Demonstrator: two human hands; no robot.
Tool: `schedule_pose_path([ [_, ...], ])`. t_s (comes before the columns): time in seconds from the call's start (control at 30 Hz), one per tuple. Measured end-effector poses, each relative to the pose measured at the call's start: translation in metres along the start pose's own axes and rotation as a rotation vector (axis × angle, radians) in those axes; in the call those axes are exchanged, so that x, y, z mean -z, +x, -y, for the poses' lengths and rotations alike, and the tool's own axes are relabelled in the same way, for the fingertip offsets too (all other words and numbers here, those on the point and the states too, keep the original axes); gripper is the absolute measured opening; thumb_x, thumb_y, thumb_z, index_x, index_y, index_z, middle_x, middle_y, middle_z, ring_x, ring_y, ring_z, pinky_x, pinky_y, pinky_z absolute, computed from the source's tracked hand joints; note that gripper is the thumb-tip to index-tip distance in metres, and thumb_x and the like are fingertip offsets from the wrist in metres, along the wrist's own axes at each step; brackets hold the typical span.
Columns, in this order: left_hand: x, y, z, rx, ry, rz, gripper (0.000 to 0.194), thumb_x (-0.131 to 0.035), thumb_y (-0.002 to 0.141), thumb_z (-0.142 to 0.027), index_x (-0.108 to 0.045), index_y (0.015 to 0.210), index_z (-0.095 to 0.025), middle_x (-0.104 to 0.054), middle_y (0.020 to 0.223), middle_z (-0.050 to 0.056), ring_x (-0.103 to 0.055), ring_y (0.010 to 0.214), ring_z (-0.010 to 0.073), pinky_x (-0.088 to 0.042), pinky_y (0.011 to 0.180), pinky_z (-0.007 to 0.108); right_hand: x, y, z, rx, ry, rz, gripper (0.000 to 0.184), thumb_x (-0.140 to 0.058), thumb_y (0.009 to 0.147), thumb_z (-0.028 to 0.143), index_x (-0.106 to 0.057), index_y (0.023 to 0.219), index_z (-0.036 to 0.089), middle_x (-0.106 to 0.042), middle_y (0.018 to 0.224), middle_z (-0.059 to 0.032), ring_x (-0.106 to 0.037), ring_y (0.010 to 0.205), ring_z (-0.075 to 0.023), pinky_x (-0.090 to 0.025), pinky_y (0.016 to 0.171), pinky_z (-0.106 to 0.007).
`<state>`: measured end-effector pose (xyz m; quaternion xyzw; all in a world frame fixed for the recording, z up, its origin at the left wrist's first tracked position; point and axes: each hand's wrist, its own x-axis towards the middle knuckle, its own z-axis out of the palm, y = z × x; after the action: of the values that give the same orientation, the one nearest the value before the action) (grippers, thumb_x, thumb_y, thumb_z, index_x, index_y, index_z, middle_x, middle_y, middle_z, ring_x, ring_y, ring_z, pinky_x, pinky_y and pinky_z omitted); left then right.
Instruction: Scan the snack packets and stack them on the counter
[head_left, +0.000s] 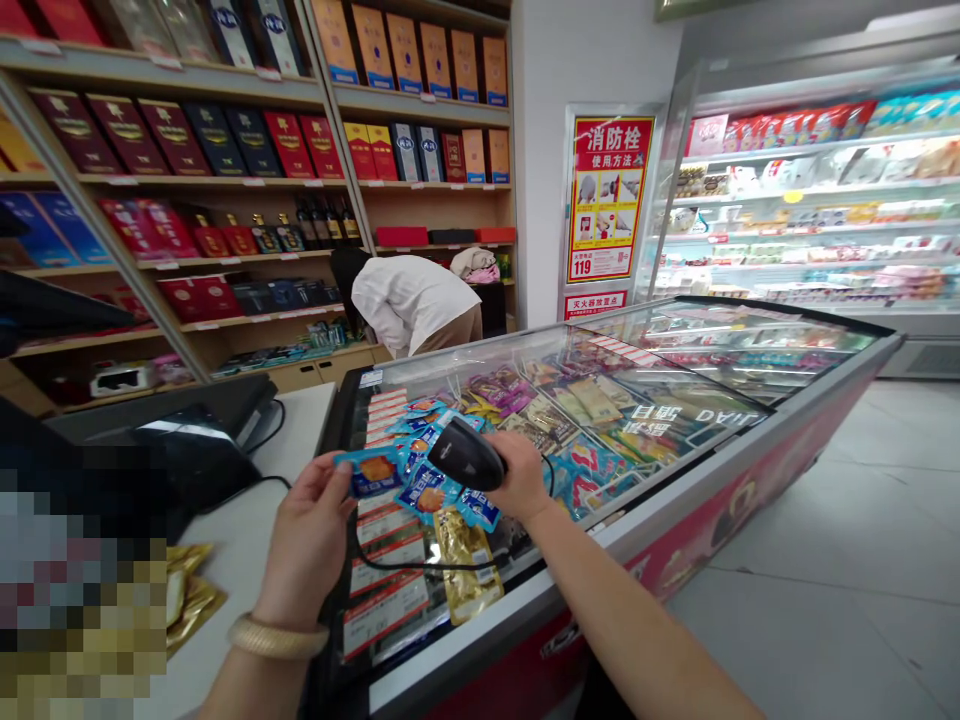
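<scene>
Between the thumb and fingers of my left hand [319, 515] is a small blue snack packet [376, 474], held up over the near end of the freezer. My right hand [521, 478] is wrapped round a black barcode scanner [466, 455], its head tilted up and left toward the packet. Beneath and behind the scanner, several more blue snack packets [421, 490] lie in a pile on the freezer's glass top. A gold packet [466, 565] rests just nearer to me. The scanner's black cable [427, 566] loops below both hands.
The glass-topped chest freezer [720, 480] stretches away to the right. On the left are a white counter [247, 545] and gold packets [196, 590]. A person in a white top [416, 295] bends over behind the freezer. Shelves of boxes [225, 135] and a lit fridge [817, 200] stand farther back.
</scene>
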<state>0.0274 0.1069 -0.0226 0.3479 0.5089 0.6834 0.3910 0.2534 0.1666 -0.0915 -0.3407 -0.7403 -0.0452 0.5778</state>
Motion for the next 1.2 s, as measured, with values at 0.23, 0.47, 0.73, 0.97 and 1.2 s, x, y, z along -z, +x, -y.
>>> schedule_pose_path([
  [0.23,0.000,0.006,0.003,0.475,-0.536,-0.091,0.033,-0.035,0.094,-0.042,-0.058,0.088,-0.018,-0.051,0.064,0.000,-0.052,0.057,0.0141,-0.057,0.066,0.041,0.001,0.000,0.003,0.011,0.007,-0.038,0.021,-0.058,0.076,0.031,-0.066,0.091,0.020,-0.068,0.076,-0.0067,-0.063,0.071,-0.0230,-0.046,0.066,-0.034],
  [0.47,-0.004,-0.002,0.007,0.399,-0.592,0.005,0.041,-0.043,0.093,-0.048,-0.064,0.102,-0.013,-0.067,0.089,0.010,-0.065,0.084,0.0228,-0.057,0.085,0.056,0.003,0.000,0.006,0.017,-0.003,0.003,0.018,-0.059,0.079,0.032,-0.067,0.090,0.021,-0.066,0.073,-0.0053,-0.062,0.069,-0.0221,-0.046,0.064,-0.034],
  [0.73,-0.003,-0.004,0.020,0.283,-0.257,0.089,0.041,-0.055,0.091,-0.037,-0.056,0.132,-0.031,-0.068,0.118,0.011,-0.072,0.084,0.0257,-0.060,0.057,0.038,0.004,-0.001,0.008,0.029,0.044,0.004,0.022,-0.060,0.080,0.037,-0.067,0.094,0.021,-0.069,0.079,-0.0068,-0.064,0.074,-0.0237,-0.050,0.069,-0.036],
  [0.97,0.002,0.001,0.043,0.038,0.117,0.078,0.050,-0.082,0.057,-0.033,-0.067,0.101,-0.015,-0.073,0.096,0.009,-0.070,0.079,0.0242,-0.059,0.068,0.035,0.006,0.001,0.009,0.062,0.028,0.028,0.020,-0.058,0.079,0.034,-0.066,0.092,0.021,-0.067,0.077,-0.0060,-0.062,0.072,-0.0228,-0.045,0.066,-0.034],
  [1.2,0.016,0.010,0.051,-0.221,0.660,-0.052,0.039,-0.066,0.070,-0.052,-0.066,0.089,-0.018,-0.072,0.079,0.006,-0.066,0.074,0.0243,-0.051,0.071,0.035,0.006,0.002,0.010,0.064,0.021,0.057,0.020,-0.057,0.078,0.031,-0.066,0.092,0.021,-0.068,0.078,-0.0056,-0.061,0.072,-0.0223,-0.042,0.065,-0.034],
])
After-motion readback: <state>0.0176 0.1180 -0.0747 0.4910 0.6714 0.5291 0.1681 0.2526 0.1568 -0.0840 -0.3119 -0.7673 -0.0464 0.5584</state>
